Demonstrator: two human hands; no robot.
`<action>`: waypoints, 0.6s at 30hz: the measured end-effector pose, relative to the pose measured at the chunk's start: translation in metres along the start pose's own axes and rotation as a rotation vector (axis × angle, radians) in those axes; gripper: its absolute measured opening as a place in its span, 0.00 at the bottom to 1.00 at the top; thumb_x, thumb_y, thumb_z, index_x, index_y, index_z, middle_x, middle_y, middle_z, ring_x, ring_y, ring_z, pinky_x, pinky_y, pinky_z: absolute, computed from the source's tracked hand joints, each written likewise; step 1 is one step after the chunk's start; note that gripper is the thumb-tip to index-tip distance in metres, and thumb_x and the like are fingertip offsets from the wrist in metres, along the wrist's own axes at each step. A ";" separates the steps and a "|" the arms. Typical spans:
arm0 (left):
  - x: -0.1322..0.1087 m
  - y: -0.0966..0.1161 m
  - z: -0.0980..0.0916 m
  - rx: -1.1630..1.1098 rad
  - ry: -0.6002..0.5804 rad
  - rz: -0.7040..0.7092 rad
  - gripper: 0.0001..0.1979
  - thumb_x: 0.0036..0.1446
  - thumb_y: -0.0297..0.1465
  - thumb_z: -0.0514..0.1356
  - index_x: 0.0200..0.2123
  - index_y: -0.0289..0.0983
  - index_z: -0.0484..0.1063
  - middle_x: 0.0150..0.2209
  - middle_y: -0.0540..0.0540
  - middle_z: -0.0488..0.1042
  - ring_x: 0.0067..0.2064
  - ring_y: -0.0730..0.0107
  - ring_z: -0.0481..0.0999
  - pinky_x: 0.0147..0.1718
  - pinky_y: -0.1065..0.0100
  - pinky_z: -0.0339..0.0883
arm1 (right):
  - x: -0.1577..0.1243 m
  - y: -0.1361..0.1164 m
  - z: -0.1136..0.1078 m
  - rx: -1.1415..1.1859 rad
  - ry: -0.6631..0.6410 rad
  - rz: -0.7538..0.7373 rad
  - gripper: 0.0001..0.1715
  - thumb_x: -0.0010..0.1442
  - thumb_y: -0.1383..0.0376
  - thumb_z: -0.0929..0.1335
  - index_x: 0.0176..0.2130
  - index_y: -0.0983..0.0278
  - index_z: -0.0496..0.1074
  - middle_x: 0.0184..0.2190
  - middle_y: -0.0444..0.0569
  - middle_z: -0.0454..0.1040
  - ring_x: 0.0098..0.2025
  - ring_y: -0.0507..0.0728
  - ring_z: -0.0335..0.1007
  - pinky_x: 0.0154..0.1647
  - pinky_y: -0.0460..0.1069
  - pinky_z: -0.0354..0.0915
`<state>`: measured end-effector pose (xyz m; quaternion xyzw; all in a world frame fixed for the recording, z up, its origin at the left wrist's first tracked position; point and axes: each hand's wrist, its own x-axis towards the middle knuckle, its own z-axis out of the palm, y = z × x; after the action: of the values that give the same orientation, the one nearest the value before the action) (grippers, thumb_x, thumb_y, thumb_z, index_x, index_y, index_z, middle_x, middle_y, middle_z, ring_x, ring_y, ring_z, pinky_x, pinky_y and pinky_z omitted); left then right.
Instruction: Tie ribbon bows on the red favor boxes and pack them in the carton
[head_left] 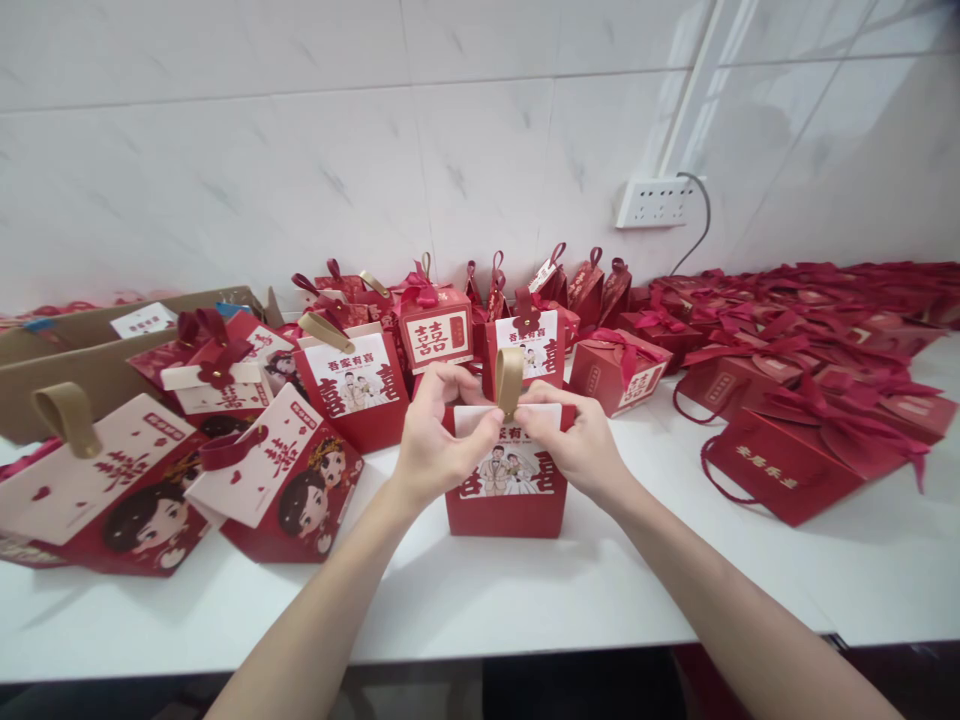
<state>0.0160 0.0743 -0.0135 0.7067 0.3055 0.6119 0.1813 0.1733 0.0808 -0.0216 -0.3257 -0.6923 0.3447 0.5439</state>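
A red gift box (506,515) with a white front panel showing a cartoon wedding couple stands upright on the white table. A gold strap handle (510,375) loops up from the middle of its top edge. My left hand (448,430) pinches the top left of the box, thumb on the front panel beside the strap's base. On the other side, my right hand (566,430) grips the top right edge in the same way, its thumb close to the strap. The fingers behind the box are mostly hidden.
Finished-looking red gift boxes (360,400) crowd the left and back, some with bride cartoons. Red ribboned boxes (810,455) fill the right side. A cardboard carton (82,370) sits at the back left. A power strip (652,203) hangs on the tiled wall. The table's front edge (420,655) runs below my forearms.
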 end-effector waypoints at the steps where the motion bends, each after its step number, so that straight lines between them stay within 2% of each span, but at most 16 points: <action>1: 0.000 0.000 0.001 -0.005 0.011 0.008 0.13 0.46 0.24 0.61 0.34 0.38 0.60 0.26 0.54 0.65 0.27 0.78 0.69 0.26 0.75 0.65 | -0.001 0.000 0.000 0.006 0.006 -0.009 0.06 0.53 0.63 0.68 0.29 0.63 0.72 0.27 0.43 0.72 0.31 0.52 0.68 0.34 0.47 0.63; 4: 0.000 0.001 0.002 0.001 0.017 0.027 0.13 0.46 0.23 0.61 0.33 0.38 0.59 0.26 0.54 0.65 0.26 0.78 0.69 0.26 0.75 0.65 | -0.001 0.001 0.000 0.007 0.010 -0.026 0.06 0.52 0.63 0.69 0.31 0.64 0.73 0.29 0.44 0.72 0.32 0.53 0.68 0.36 0.47 0.63; 8: 0.000 0.002 0.003 -0.011 0.002 0.014 0.13 0.47 0.24 0.60 0.34 0.38 0.59 0.25 0.55 0.65 0.26 0.78 0.68 0.25 0.75 0.64 | -0.001 0.000 0.000 -0.015 0.013 -0.047 0.05 0.52 0.64 0.68 0.28 0.64 0.73 0.25 0.42 0.70 0.29 0.51 0.66 0.34 0.47 0.61; 13: 0.000 0.003 0.003 -0.066 -0.016 -0.048 0.14 0.48 0.24 0.60 0.34 0.39 0.56 0.23 0.56 0.63 0.25 0.77 0.67 0.23 0.75 0.61 | -0.001 0.000 0.002 0.012 0.007 -0.019 0.07 0.54 0.63 0.67 0.27 0.64 0.72 0.24 0.41 0.68 0.26 0.49 0.63 0.28 0.45 0.59; 18: 0.001 0.002 0.001 -0.063 -0.019 -0.024 0.13 0.47 0.24 0.60 0.34 0.39 0.58 0.25 0.55 0.65 0.26 0.76 0.68 0.25 0.74 0.63 | -0.001 -0.002 0.002 0.031 0.010 -0.031 0.08 0.53 0.63 0.68 0.26 0.64 0.71 0.23 0.41 0.66 0.25 0.49 0.61 0.27 0.45 0.57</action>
<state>0.0173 0.0731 -0.0116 0.7028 0.2928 0.6122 0.2136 0.1711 0.0782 -0.0207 -0.3082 -0.6892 0.3451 0.5576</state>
